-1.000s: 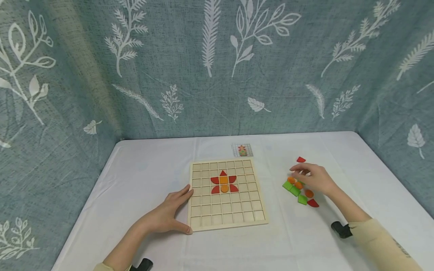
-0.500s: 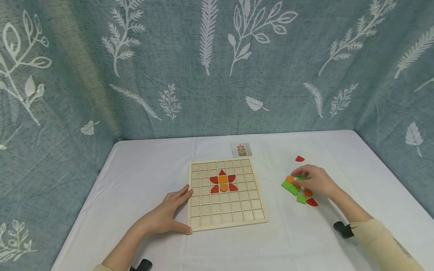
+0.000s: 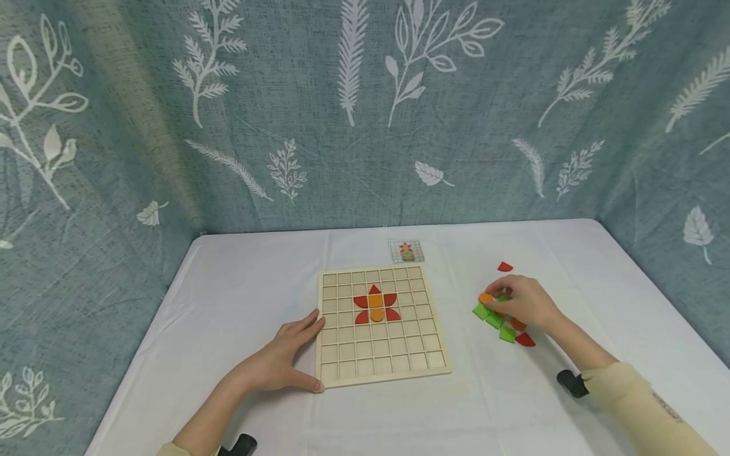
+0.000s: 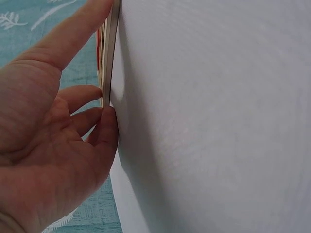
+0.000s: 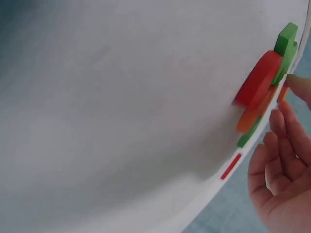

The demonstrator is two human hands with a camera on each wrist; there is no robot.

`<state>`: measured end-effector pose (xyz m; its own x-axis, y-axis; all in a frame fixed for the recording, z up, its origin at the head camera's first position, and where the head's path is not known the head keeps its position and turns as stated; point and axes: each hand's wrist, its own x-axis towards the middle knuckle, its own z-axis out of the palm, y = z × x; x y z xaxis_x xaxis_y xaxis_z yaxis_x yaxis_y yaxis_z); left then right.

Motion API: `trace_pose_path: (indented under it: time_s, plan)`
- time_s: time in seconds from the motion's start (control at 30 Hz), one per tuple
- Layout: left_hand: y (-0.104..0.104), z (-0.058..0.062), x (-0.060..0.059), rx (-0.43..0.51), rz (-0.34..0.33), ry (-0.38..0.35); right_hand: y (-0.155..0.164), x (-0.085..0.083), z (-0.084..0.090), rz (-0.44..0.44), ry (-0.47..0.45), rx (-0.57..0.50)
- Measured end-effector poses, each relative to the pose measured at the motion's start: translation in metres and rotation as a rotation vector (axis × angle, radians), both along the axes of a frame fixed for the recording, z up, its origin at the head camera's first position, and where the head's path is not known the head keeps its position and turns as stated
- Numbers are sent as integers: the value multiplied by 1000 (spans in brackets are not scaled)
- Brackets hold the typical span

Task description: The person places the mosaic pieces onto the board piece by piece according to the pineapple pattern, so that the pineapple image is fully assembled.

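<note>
Your left hand (image 3: pixel 279 364) lies flat and low at about 7 o'clock, fingers straight and thumb spread out wide. Your right hand (image 3: pixel 521 303) is out at about 3 o'clock, fingers bent down and pinching, with its sleeved arm stretching back toward you.

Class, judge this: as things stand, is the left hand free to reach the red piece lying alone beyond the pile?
Probably not easily. The left hand rests against the board, while the red piece lies far across the table, past the right hand.

An orange round piece (image 3: pixel 485 297) lies among green squares (image 3: pixel 493 320), beside the wooden grid board (image 3: pixel 381 373).
</note>
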<state>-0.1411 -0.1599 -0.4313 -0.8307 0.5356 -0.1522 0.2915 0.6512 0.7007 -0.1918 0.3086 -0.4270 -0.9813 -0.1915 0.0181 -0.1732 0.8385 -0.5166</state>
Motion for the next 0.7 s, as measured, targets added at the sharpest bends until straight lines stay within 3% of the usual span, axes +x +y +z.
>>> trace_pose_path:
  time_s: [0.33, 0.7]
  plan:
    - [-3, 4, -2, 15, -22, 9, -44, 3, 6, 96, 62, -100]
    - [-4, 4, -6, 10, -21, -1, -103, 1, 7, 229, 27, -131]
